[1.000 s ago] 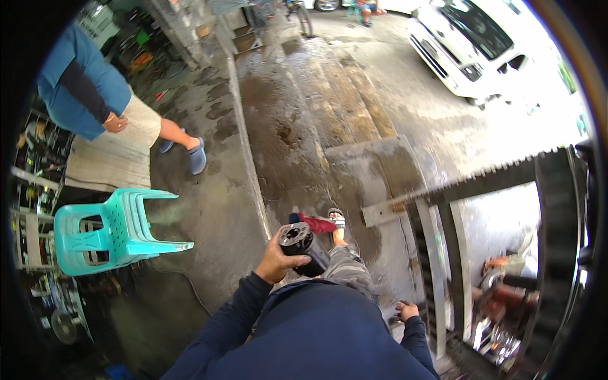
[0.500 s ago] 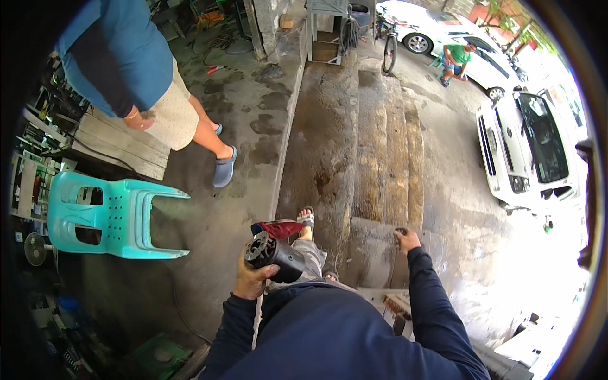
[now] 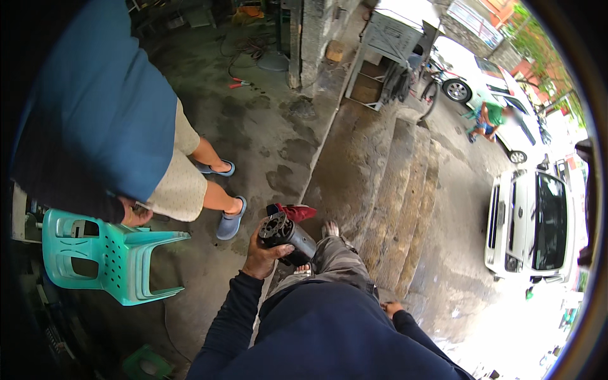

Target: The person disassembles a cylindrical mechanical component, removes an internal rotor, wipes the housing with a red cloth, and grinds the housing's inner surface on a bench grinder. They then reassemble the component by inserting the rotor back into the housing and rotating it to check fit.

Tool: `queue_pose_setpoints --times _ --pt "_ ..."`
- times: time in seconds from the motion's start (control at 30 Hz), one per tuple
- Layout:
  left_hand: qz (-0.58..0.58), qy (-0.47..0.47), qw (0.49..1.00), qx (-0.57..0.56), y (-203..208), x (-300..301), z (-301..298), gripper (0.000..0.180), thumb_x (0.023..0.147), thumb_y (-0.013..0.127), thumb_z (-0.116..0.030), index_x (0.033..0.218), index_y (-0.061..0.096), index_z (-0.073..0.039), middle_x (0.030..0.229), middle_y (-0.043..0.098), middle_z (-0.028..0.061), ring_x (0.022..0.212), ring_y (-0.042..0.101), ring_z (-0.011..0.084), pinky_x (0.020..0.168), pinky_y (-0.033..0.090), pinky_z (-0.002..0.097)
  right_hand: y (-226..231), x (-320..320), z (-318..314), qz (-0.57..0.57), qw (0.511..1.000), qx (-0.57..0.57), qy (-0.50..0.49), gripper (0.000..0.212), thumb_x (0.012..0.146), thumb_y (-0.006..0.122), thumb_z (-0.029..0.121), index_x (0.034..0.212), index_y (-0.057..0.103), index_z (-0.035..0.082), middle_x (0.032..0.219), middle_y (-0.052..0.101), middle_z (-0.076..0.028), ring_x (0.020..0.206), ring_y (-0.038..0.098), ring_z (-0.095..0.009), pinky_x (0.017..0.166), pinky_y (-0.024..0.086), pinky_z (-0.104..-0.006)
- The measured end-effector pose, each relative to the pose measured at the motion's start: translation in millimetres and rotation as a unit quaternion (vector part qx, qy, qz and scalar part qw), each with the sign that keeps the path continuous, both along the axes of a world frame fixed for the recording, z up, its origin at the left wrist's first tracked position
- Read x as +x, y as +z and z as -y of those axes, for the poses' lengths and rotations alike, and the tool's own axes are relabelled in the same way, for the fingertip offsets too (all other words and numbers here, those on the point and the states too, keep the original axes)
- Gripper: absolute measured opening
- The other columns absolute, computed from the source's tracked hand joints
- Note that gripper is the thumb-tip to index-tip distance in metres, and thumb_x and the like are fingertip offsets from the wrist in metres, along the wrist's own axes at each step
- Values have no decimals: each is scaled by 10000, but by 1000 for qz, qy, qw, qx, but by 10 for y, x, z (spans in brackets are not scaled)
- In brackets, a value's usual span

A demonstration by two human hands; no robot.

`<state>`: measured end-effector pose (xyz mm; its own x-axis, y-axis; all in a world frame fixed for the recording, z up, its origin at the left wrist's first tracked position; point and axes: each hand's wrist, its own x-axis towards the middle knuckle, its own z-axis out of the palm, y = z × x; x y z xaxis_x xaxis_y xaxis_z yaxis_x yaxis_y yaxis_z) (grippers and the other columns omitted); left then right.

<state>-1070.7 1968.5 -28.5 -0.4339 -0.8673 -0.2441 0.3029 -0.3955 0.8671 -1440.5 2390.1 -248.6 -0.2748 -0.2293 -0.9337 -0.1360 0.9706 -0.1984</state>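
My left hand [image 3: 261,254] grips a dark metal cylindrical part [image 3: 286,235] with a ribbed open end, held in front of my waist. A red cloth [image 3: 295,211] shows just past the part's far end. My right hand [image 3: 391,308] hangs low beside my hip, fingers loosely curled, holding nothing that I can see. Below the part are my grey trousers and sandalled feet [image 3: 329,229] on the stained concrete floor.
A person in a blue top and pale shorts [image 3: 120,126] stands close on the left beside a turquoise plastic stool [image 3: 107,256]. Concrete steps [image 3: 405,190] descend to the right toward a white car [image 3: 535,218]. A pillar and a metal cabinet [image 3: 392,38] stand ahead.
My view has swung left and I have moved closer to the person and the stool. My right hand dropped from in front of me to my side. The left hand keeps the part.
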Motion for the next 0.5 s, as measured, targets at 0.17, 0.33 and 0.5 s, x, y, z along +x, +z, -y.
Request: queue_pose_setpoints --times 0.17,0.33,0.5 --pt "61 43 997 24 -207 -628 1158 664 713 902 -95 1304 605 -31 1168 685 25 1038 660 144 965 548 318 -457 -1108 1437 25 987 83 136 354 1032 646 348 1282 709 106 1080 771 -106 788 754 -289 655 606 -461" --pt "62 146 987 30 118 -1110 2122 614 714 880 -65 1273 630 -28 1133 692 30 1013 654 148 972 535 316 -914 -2230 4313 -150 903 -81 394 316 1004 640 219 1268 723 67 1089 777 -137 889 753 -325 729 609 -488" --pt "16 188 981 45 494 -1287 2946 639 703 885 -23 1289 629 -28 1153 698 35 1024 667 157 972 550 326 126 -2683 7326 -126 890 -416 139 411 999 682 296 1268 701 -13 919 776 -117 682 725 -200 558 551 -343"
